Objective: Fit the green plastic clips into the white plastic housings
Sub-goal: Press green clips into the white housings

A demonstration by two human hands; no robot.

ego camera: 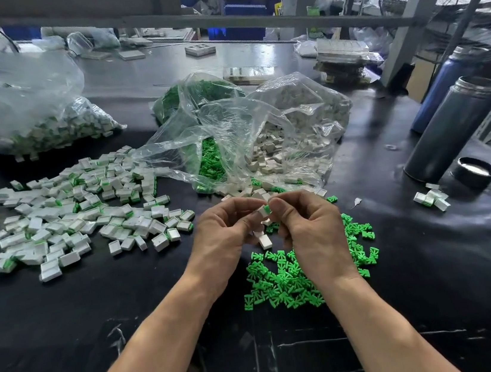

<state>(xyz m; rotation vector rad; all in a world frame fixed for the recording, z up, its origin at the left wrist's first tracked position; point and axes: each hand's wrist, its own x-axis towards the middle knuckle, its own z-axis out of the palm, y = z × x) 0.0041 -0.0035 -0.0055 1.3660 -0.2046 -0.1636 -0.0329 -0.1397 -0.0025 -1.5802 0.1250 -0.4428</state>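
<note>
My left hand [227, 235] pinches a small white housing [262, 211] at its fingertips. My right hand [309, 227] pinches a green clip [267, 209] pressed against that housing's end. Further white housings [264, 241] show below, between my two palms; which hand holds them I cannot tell. A pile of loose green clips [284, 280] lies on the black table under my right wrist. Assembled white housings with green ends [79, 214] are spread in a heap to the left.
An open clear bag [232, 143] behind my hands spills green clips and white housings. A bigger bag of assembled parts [43, 131] sits at the far left. Two metal flasks [455, 127], a lid [474, 172] and several parts [431, 199] stand on the right.
</note>
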